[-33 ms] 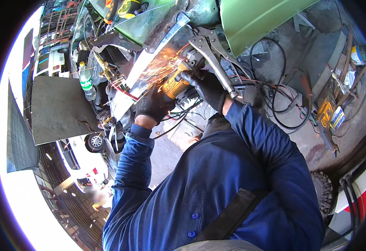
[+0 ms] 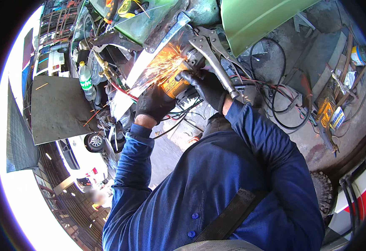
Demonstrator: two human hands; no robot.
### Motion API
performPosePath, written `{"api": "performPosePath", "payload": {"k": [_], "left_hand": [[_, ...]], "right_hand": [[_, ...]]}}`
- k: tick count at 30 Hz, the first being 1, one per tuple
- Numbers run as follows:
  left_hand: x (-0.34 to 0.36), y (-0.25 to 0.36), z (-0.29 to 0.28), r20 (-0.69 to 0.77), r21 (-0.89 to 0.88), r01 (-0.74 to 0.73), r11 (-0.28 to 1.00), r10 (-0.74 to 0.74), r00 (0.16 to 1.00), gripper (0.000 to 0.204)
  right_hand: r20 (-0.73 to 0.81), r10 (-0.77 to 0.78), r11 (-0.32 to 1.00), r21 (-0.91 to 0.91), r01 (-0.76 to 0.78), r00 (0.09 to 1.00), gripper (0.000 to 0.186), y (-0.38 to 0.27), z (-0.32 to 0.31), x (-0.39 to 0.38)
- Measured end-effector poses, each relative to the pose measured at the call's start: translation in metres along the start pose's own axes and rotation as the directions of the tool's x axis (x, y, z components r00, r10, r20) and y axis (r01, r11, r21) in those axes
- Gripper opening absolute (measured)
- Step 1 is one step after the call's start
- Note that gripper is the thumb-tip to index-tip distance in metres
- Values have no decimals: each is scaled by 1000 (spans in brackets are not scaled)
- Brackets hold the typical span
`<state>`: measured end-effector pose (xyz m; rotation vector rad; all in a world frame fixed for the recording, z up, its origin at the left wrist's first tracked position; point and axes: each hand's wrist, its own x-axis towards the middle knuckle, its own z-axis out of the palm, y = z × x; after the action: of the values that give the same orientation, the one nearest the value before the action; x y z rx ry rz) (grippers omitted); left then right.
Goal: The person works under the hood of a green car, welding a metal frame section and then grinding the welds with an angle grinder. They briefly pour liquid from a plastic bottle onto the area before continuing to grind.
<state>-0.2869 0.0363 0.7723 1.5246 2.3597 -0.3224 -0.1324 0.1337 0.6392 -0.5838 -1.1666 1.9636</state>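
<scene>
My left hand (image 2: 153, 104), in a black glove, is closed around the body of a yellow angle grinder (image 2: 174, 85). My right hand (image 2: 204, 88), also gloved, grips the same grinder from the right. Its head sits against a long, pale metal strip (image 2: 134, 77), and orange sparks (image 2: 162, 65) spray leftward from there, partly hiding the contact. Large silver locking pliers (image 2: 218, 73) are clamped near the strip's upper end, just right of the grinder, their long handle beside my right hand.
A green panel (image 2: 258, 19) is above. At left are a plastic bottle (image 2: 87, 83), a flat metal sheet (image 2: 59, 108) and parked vehicles. Black hoses (image 2: 283, 83) loop at right over the floor, near a yellow tool (image 2: 326, 109), scrap pieces and a can (image 2: 358, 55).
The sparks differ in shape, with stray streaks now over the flat sheet at left. My hands and the grinder stay in about the same place.
</scene>
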Motion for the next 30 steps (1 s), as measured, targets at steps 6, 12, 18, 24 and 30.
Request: {"api": "performPosePath", "payload": {"k": [6, 12, 18, 24, 30], "left_hand": [[0, -2, -1, -5, -23, -46, 999, 46, 999, 67], [1, -10, 6, -22, -105, -61, 993, 59, 998, 72], [5, -35, 35, -146, -141, -174, 975, 153, 977, 72], [6, -30, 27, -42, -130, -92, 987, 87, 995, 65], [2, -6, 3, -40, -63, -74, 995, 72, 997, 58]], "right_hand": [[59, 257, 966, -21, -256, 965, 50, -13, -5, 1], [90, 277, 961, -33, -275, 957, 39, -15, -4, 2], [56, 97, 985, -148, -88, 994, 32, -12, -1, 1], [33, 329, 936, -140, -322, 944, 42, -12, -7, -2], [103, -9, 939, -341, 44, 995, 36, 14, -8, 0]]}}
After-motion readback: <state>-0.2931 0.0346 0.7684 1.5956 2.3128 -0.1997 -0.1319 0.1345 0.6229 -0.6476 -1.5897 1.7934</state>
